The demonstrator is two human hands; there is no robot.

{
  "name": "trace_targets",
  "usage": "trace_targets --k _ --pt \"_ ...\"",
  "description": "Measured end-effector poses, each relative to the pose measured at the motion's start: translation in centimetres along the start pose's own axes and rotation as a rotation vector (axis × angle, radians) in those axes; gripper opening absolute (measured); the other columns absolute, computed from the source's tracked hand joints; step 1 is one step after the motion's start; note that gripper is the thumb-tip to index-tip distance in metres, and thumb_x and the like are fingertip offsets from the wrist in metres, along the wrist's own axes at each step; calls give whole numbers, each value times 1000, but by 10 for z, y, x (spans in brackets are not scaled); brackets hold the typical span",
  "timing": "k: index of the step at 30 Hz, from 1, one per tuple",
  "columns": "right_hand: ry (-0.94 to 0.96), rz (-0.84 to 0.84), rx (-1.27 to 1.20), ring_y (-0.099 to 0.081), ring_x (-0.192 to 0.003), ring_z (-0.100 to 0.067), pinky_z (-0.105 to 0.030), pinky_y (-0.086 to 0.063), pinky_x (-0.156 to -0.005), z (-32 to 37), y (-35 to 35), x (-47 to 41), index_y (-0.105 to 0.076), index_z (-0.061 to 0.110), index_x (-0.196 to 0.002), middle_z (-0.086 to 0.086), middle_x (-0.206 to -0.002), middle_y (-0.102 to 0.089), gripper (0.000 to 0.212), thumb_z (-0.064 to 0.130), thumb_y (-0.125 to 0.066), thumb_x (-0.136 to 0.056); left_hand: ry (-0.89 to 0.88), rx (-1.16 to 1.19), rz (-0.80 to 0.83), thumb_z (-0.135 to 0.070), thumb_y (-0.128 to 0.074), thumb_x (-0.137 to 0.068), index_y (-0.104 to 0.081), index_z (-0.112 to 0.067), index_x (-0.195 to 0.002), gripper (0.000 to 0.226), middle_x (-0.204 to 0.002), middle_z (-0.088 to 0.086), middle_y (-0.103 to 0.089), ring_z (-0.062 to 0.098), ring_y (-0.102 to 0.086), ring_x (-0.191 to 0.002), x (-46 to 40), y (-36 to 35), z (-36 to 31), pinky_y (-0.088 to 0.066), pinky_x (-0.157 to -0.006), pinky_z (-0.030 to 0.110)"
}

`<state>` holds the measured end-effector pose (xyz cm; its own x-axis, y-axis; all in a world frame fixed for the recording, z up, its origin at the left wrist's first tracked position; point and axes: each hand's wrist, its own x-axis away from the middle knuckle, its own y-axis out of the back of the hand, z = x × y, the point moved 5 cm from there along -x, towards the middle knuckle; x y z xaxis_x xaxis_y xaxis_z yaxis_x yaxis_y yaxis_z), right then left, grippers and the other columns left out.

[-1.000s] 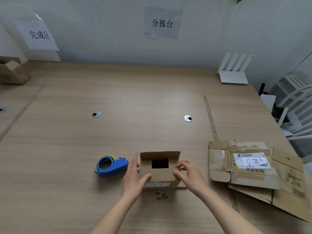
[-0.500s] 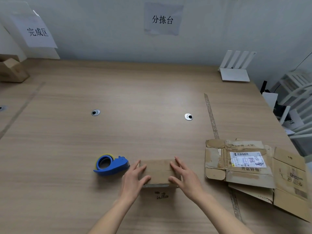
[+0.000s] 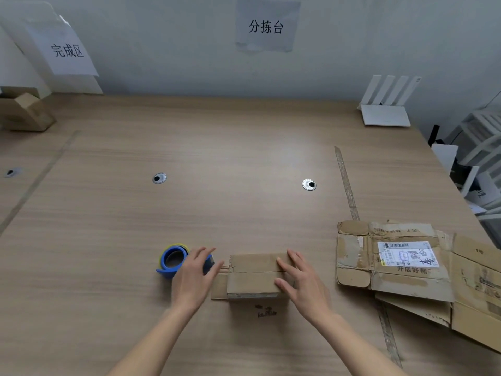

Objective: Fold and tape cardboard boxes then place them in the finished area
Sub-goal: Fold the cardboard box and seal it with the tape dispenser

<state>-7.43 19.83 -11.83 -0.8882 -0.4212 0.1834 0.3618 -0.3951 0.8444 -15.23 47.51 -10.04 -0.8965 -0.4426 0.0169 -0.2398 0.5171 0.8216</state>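
A small brown cardboard box point(image 3: 254, 275) stands near the table's front edge, its two top flaps folded down and meeting in a seam. My right hand point(image 3: 301, 280) lies flat on the box's right end, pressing the flaps. My left hand point(image 3: 193, 275) hovers with fingers apart over the right part of the blue tape dispenser point(image 3: 173, 260), just left of the box; contact with it is unclear. A side flap sticks out flat at the box's lower left.
Flattened cardboard boxes point(image 3: 406, 270) with a shipping label lie to the right. A folded box point(image 3: 25, 109) sits at the far left under a paper sign point(image 3: 67, 51). A white router point(image 3: 385, 109) stands at the back right. Two metal grommets point(image 3: 309, 184) dot the table.
The box's top flaps went from open to folded shut. My left hand then left the box and moved left over the tape dispenser. My right hand stays on the box.
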Motion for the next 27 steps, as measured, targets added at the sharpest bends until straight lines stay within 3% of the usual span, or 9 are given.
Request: trace_targets --k 2,5,7,9,13,17,21,27 --pt "4 -6 2 -7 -153 0 -33 -36 -115 0 0 0 -40 47 -149 25 -164 -13 57 61 -53 -95 21 -154 47 -50 -65 -92 -54 -26 -142 57 -141 -4 -53 18 -51 -126 -9 3 28 -49 -93 36" --pt "19 -25 -6 -9 -152 1 -31 -36 -115 -1 -1 2 -41 47 -149 25 -164 -13 57 61 -53 -95 61 -385 138 -57 -61 -91 -37 -29 -154 73 -138 2 -52 24 -51 -122 -18 -5 61 -42 -100 36" --pt "24 -36 -12 -11 -152 1 -31 -37 -115 -2 -2 2 -42 47 -149 26 -164 -13 57 60 -54 -95 56 -495 194 -65 -54 -91 -24 -35 -157 79 -124 1 -57 22 -54 -114 -22 -17 70 -37 -104 34" --pt "29 -36 -9 -11 -152 1 -31 -39 -114 -2 -3 2 -42 47 -149 27 -164 -12 57 60 -54 -95 55 -559 225 -69 -48 -92 -15 -41 -157 79 -103 -2 -57 20 -59 -100 -29 -25 73 -39 -99 32" --pt "36 -28 12 -16 -152 -3 -33 -40 -115 -1 -4 2 -41 45 -151 23 -165 -14 58 59 -54 -96 102 -428 259 -55 -51 -97 -22 -43 -155 66 -94 0 -53 23 -61 -84 -35 -25 77 -50 -78 35" --pt "84 -31 114 -23 -152 -14 -33 -35 -118 8 -2 1 -43 29 -153 9 -166 -21 58 49 -55 -100 71 -200 291 -51 -50 -97 -27 -49 -148 56 -116 -4 -61 26 -61 -101 -33 3 69 -51 -82 42" --pt "113 7 137 -36 -141 -15 -25 -35 -113 21 3 -1 -43 19 -153 5 -155 -35 58 40 -56 -101 -24 85 265 -71 -51 -82 -39 -64 -131 51 -109 -29 -64 3 -62 -96 -43 62 17 -54 -80 38" --pt "55 45 11 -51 -113 -14 -26 -46 -98 33 13 -4 -56 16 -136 4 -130 -46 47 25 -70 -92 -280 53 592 -90 -48 -74 -47 -66 -123 55 -104 -36 -62 -8 -60 -90 -17 46 -99 -49 -73 24"
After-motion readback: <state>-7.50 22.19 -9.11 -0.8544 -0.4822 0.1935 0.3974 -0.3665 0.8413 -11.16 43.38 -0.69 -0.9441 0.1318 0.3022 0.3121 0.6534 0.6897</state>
